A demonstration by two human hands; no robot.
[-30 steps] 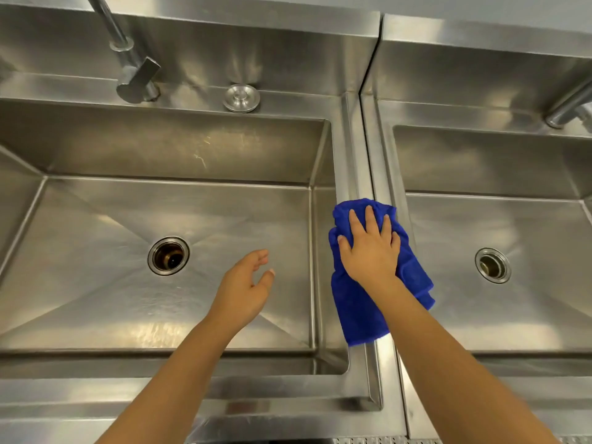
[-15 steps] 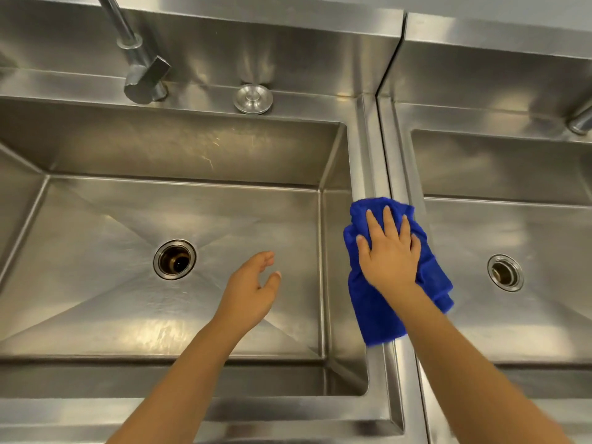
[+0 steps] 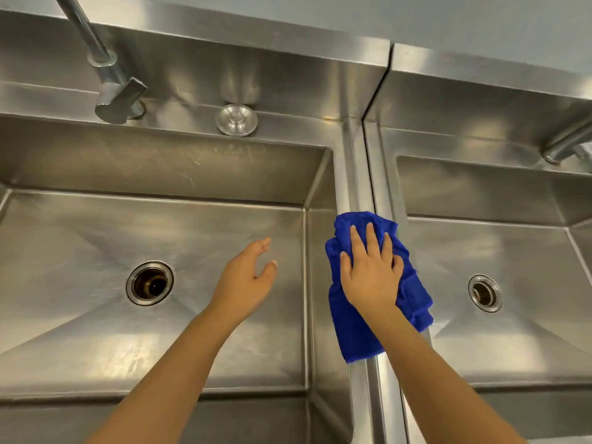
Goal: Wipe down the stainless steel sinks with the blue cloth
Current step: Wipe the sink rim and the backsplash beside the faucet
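My right hand flat, fingers spread, pressing cloth onto divider between left sink and right sink. Left hand loose, holding nothing, above left sink. 1 drain per basin: left drain, right drain

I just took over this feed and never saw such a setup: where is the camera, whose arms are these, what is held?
No machine here: a person works with two bare hands, filmed by one head-worn camera looking down. Below lie two stainless steel sinks side by side, the left sink and the right sink. The right hand presses a crumpled blue cloth, fingers straight, onto the steel ridge between them. The left hand hovers open over the left sink, holding nothing. A steel tap stands on the back ledge.
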